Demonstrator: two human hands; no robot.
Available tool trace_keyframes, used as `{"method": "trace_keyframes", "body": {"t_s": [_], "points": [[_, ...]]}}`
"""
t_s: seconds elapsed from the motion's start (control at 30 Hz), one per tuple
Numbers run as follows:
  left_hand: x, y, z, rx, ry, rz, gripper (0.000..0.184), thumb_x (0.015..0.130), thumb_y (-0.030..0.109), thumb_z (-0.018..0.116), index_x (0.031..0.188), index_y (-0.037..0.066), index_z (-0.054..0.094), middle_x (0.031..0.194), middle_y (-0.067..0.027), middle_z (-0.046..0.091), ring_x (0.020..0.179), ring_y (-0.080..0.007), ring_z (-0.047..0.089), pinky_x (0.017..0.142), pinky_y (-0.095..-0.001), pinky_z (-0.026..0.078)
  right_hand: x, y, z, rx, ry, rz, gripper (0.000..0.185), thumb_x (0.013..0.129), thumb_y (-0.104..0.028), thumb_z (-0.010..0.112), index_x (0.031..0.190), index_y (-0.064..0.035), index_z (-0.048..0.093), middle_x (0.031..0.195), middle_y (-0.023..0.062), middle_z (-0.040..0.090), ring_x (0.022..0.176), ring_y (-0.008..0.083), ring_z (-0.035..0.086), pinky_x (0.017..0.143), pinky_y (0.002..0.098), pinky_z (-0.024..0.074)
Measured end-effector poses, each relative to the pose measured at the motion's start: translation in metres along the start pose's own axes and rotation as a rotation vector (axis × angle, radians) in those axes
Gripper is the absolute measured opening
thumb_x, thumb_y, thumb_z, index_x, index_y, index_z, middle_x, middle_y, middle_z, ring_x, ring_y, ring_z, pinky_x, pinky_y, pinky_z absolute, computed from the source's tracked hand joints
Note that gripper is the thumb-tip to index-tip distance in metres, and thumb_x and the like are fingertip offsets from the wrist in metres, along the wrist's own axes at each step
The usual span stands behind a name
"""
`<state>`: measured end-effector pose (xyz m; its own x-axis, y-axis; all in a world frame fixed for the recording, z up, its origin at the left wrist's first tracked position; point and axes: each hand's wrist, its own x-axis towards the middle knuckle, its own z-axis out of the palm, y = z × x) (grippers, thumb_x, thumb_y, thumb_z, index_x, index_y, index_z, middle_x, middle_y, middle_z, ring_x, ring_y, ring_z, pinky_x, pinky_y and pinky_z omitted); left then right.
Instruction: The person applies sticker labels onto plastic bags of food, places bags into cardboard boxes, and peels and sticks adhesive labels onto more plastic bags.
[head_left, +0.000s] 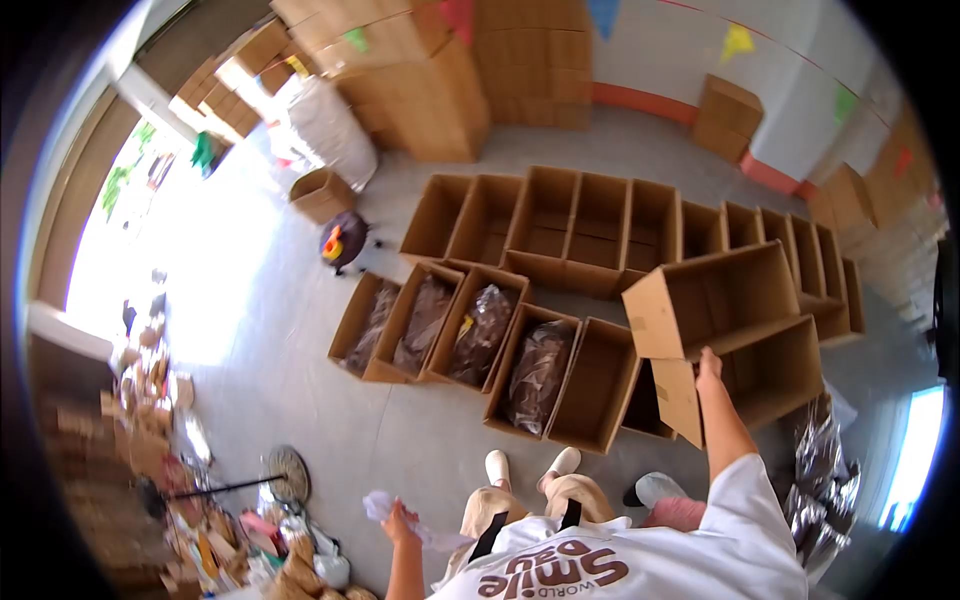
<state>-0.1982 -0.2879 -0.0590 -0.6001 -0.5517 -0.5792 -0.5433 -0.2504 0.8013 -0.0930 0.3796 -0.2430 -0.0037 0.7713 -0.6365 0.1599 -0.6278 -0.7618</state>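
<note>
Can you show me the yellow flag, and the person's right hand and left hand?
Yellow flag (737, 41): head view, middle of the flag.
Right hand (709, 370): head view, back of the hand.
Left hand (399, 523): head view, middle of the hand.

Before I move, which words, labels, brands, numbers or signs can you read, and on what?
"WORLD": on the white T-shirt, upside down in this view.
"Smile": same T-shirt.
"Day": same T-shirt, less clear.
Any print on the cardboard boxes or plastic-wrapped bundles is too small or blurred to read.

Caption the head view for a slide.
Right hand grasping open cardboard boxes, left hand holding filmy pale material, near bagged brown items.
</note>
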Motion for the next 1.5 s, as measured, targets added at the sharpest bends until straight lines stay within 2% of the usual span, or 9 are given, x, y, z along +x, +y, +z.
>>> {"method": "trace_keyframes", "body": {"t_s": [0.13, 0.33, 0.6, 0.87, 1.03, 1.07, 1.23, 1.3, 1.5], "points": [[0.008, 0.0, 0.014, -0.008, -0.065, 0.02, 0.015, 0.074, 0.009, 0.062, 0.067, 0.005, 0.049, 0.052, -0.0025, 0.043, 0.039, -0.0133, 0.04, 0.038, -0.0275, 0.035, -0.046, -0.017, -0.035, -0.106, 0.019, -0.369, 0.035, 0.079, -0.021, 0.051, 0.094, 0.0108, 0.053, 0.089, 0.013, 0.057, 0.078, 0.0208, 0.052, 0.069, 0.0337, 0.0415], [0.026, 0.001, 0.022, 0.103, -0.179, 0.041, 0.013, 0.072, 0.008, 0.063, 0.069, 0.004, 0.051, 0.054, -0.0042, 0.048, 0.038, -0.0139, 0.044, 0.036, -0.0275, 0.032, -0.181, -0.057, -0.07, -0.039, -0.206, -0.26, 0.022, 0.078, -0.009, 0.049, 0.092, 0.0073, 0.053, 0.085, 0.0104, 0.057, 0.072, 0.0194, 0.056, 0.064, 0.032, 0.0442], [0.058, 0.017, 0.036, -0.022, -0.361, -0.064, 0.013, 0.07, 0.009, 0.064, 0.069, 0.004, 0.052, 0.05, -0.0048, 0.048, 0.039, -0.0147, 0.045, 0.036, -0.0271, 0.032, -0.368, -0.068, 0.026, -0.264, -0.467, -0.322, 0.016, 0.075, -0.01, 0.051, 0.087, 0.0016, 0.051, 0.081, 0.0081, 0.054, 0.076, 0.0163, 0.052, 0.068, 0.029, 0.0421], [0.091, -0.009, 0.006, -0.116, -0.228, -0.188, 0.018, 0.079, 0.019, 0.061, 0.086, 0.003, 0.057, 0.064, -0.008, 0.058, 0.047, -0.0169, 0.05, 0.043, -0.0276, 0.038, -0.499, -0.001, 0.154, -0.655, -0.868, -0.308, 0.017, 0.079, -0.014, 0.054, 0.085, 0.0014, 0.055, 0.078, 0.003, 0.055, 0.071, 0.0111, 0.049, 0.062, 0.0241, 0.0394], [0.104, -0.026, -0.038, -0.287, 0.106, -0.268, 0.022, 0.079, 0.02, 0.06, 0.098, 0.011, 0.057, 0.087, -0.0079, 0.062, 0.069, -0.0215, 0.058, 0.059, -0.0355, 0.042, -0.523, 0.065, 0.199, -0.837, -1.206, -0.434, 0.02, 0.079, -0.013, 0.052, 0.082, 0.0054, 0.059, 0.063, 0.0019, 0.056, 0.056, 0.0089, 0.049, 0.05, 0.0278, 0.0393], [0.105, -0.028, -0.049, -0.417, 0.109, -0.243, 0.022, 0.078, 0.011, 0.057, 0.1, 0.008, 0.056, 0.086, -0.0032, 0.06, 0.072, -0.0192, 0.058, 0.055, -0.0313, 0.042, -0.534, 0.076, 0.205, -0.896, -1.258, -0.433, 0.022, 0.079, -0.015, 0.053, 0.08, 0.0054, 0.059, 0.06, 0.0051, 0.056, 0.054, 0.0114, 0.051, 0.05, 0.0293, 0.0402], [0.1, -0.035, -0.111, -0.653, 0.292, -0.341, 0.021, 0.083, 0.012, 0.05, 0.104, 0.012, 0.054, 0.092, -0.0031, 0.058, 0.08, -0.0196, 0.056, 0.059, -0.0312, 0.041, -0.575, 0.144, 0.219, -1.042, -1.446, -0.396, 0.032, 0.075, -0.026, 0.054, 0.072, 0.0056, 0.056, 0.055, 0.019, 0.054, 0.055, 0.0264, 0.059, 0.052, 0.0368, 0.0432], [0.094, -0.031, -0.126, -0.645, 0.332, -0.252, 0.023, 0.087, 0.016, 0.044, 0.109, 0.015, 0.049, 0.093, -0.0034, 0.053, 0.083, -0.019, 0.052, 0.071, -0.0317, 0.044, -0.579, 0.178, 0.221, -1.154, -1.475, -0.415, 0.035, 0.074, -0.029, 0.054, 0.069, 0.0055, 0.055, 0.055, 0.0198, 0.054, 0.054, 0.0284, 0.058, 0.053, 0.0382, 0.0438], [0.101, -0.022, -0.155, -0.606, 0.358, -0.4, 0.023, 0.088, 0.016, 0.046, 0.11, 0.015, 0.051, 0.094, -0.0037, 0.053, 0.08, -0.0194, 0.05, 0.065, -0.0332, 0.042, -0.612, 0.23, 0.248, -1.282, -1.426, -0.485, 0.039, 0.072, -0.031, 0.056, 0.063, 0.0068, 0.053, 0.059, 0.0221, 0.055, 0.058, 0.0263, 0.058, 0.057, 0.0394, 0.0442]]}}
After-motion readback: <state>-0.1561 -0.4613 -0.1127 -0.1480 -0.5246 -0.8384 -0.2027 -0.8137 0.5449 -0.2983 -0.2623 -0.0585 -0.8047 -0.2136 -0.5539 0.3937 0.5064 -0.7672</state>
